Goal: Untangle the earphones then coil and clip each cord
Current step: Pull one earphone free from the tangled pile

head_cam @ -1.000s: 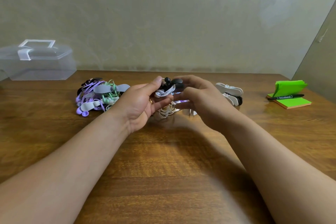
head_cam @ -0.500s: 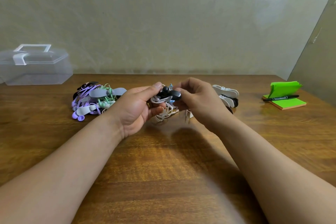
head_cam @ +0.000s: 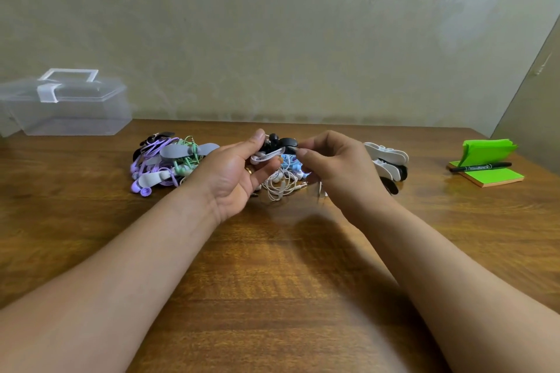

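My left hand (head_cam: 235, 174) holds a small coil of white cord (head_cam: 263, 156) between thumb and fingers, above the table. A black clip (head_cam: 283, 143) sits on that coil, and my right hand (head_cam: 336, 168) pinches its right end. Under both hands lies a loose tangle of white and blue earphones (head_cam: 286, 177) on the wood. To the left is a heap of purple and green earphones with grey clips (head_cam: 165, 162). A stack of spare white and black clips (head_cam: 388, 160) lies partly hidden behind my right hand.
A clear plastic box with a handle (head_cam: 65, 106) stands at the back left. Green sticky notes with a black marker (head_cam: 485, 165) lie at the right. The wooden table (head_cam: 272, 281) runs to the wall behind.
Both hands have stayed together over the tangle, shifting slightly. The black clip now sits closed over the white coil, with my right fingers on its end.
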The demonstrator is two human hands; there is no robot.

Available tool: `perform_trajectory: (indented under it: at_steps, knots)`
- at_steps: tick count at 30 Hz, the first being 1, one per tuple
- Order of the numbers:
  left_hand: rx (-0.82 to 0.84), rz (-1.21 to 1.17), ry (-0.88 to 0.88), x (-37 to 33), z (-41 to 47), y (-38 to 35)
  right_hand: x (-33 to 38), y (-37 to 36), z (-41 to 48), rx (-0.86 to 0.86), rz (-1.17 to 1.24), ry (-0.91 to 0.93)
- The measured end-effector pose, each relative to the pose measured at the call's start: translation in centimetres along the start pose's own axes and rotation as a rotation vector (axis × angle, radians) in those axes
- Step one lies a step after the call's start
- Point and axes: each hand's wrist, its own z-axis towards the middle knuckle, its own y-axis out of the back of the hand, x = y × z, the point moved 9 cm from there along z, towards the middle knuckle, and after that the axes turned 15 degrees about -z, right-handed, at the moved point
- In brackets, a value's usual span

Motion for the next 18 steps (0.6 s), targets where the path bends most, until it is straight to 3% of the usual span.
perform_trajectory:
  at_steps: [6,9,12,18]
  knots:
    - [-0.056,0.045,-0.081,0.5,-0.3,-0.1,-0.5,-1.4,-0.5,0.068,0.176,-0.12]
    - [-0.085,0.071,-0.138,0.0,-0.4,0.0,0.1,-1.2,-0.6,-0.015,-0.068,-0.034]
    - [-0.004,0.093,-0.078,0.2,-0.7,-0.7,2.0,-0.5,-1.1,-0.133,-0.395,0.139]
    - [0.159,0.164,0.168,1.7,-1.5,-1.9,3.3,-0.5,-1.4,-0.039,-0.43,0.283]
